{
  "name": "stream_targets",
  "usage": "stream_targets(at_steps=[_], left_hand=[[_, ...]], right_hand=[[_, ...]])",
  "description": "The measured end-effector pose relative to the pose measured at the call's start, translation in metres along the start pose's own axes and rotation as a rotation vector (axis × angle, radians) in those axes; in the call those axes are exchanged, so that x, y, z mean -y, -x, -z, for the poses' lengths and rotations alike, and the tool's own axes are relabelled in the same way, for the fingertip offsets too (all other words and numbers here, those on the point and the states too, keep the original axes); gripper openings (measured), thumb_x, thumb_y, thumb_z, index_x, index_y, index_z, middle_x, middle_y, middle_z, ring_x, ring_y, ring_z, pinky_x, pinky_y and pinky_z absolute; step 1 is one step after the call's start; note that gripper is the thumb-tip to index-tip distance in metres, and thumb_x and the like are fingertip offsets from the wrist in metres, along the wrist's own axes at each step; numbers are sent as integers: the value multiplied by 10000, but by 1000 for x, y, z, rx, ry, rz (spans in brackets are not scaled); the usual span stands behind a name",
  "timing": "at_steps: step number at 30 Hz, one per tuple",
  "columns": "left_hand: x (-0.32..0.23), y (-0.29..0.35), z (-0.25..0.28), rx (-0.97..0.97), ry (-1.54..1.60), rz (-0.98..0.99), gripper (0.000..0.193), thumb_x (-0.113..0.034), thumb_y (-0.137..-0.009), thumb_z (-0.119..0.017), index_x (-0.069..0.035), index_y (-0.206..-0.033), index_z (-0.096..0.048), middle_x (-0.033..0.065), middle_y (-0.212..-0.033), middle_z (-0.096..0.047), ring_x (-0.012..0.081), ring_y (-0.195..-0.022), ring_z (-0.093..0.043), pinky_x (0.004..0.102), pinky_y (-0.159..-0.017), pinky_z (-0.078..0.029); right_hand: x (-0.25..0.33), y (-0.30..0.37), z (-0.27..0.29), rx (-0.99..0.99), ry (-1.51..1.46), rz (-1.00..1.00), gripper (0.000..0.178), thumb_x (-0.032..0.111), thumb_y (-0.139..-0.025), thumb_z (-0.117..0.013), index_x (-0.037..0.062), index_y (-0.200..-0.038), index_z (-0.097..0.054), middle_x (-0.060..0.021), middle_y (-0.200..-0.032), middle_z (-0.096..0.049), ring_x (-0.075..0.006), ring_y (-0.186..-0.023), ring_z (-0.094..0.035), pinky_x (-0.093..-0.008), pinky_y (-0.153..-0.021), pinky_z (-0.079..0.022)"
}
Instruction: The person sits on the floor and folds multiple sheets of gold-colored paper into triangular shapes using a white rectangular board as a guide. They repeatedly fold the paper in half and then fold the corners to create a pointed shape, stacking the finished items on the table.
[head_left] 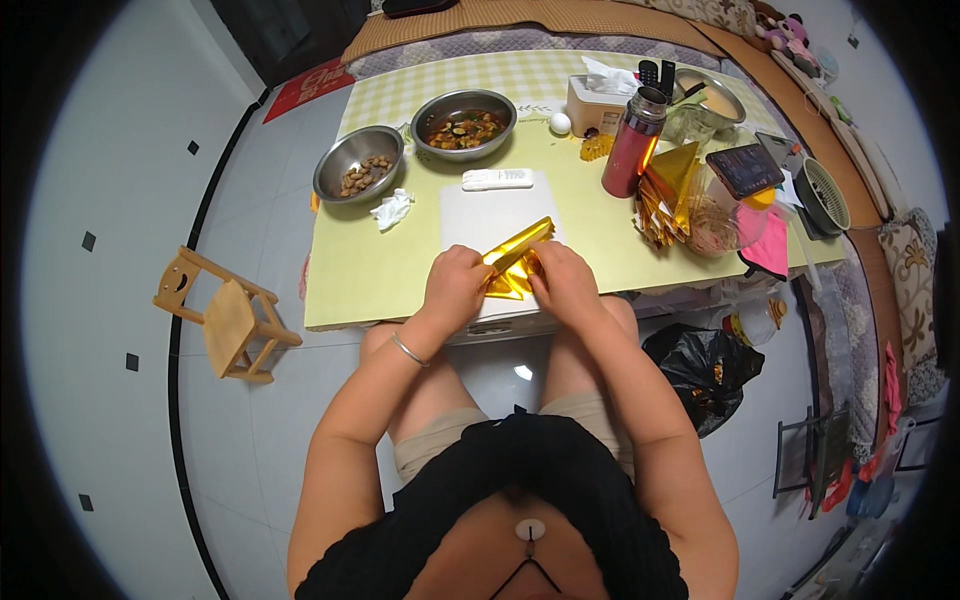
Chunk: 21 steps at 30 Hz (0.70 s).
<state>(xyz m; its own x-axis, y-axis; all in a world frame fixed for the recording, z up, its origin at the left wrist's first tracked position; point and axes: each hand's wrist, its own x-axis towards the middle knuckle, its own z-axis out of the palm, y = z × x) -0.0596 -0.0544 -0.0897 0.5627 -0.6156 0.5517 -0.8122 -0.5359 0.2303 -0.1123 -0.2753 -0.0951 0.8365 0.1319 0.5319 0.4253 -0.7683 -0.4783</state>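
Note:
A sheet of shiny gold foil paper point(515, 280) is at the near edge of the table, its upper part folded into a slanting strip. My left hand point(457, 283) pinches it at the left side, fingers closed. On the opposite side my right hand point(566, 280) grips the foil with bent fingers. Both hands rest over a white sheet point(460, 215) on the tabletop. A small white oblong object point(497, 179) lies at the far end of that sheet. To the right stands a bunch of folded gold foil pieces point(665, 200).
A steel bowl of nuts point(330, 185), a steel bowl of food point(425, 140) and a crumpled tissue point(393, 209) occupy the left. A red thermos point(630, 150), tissue box point(590, 105) and phone point(744, 171) crowd the right. A wooden chair point(235, 325) and black bag point(700, 370) flank me.

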Motion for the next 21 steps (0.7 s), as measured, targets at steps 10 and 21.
stream_targets(at_steps=[10, 21], left_hand=[[-26, 13, 12, 110, -120, -68, 362, -174, -808, -736, 29, -1103, -686, 173, -1126, -669, 345, -1048, -615, 441, -917, -501], [-32, 30, -10, 140, -114, -32, 401, -147, -905, -651, 50, -1253, -617, 245, -1333, -612, 400, -1285, -559, 472, -1076, -454]], right_hand=[[-19, -1, 0, 94, 254, 198, 378, 208, -906, -651, 52, -1249, -632, -172, -1407, -558, -347, -1335, -490, -490, -1151, -350], [-32, 1, -5, 381, 251, 120, 593, 391, -993, -552, 72, -1484, -463, -116, -1603, -376, -309, -1490, -330, -504, -1223, -232]])
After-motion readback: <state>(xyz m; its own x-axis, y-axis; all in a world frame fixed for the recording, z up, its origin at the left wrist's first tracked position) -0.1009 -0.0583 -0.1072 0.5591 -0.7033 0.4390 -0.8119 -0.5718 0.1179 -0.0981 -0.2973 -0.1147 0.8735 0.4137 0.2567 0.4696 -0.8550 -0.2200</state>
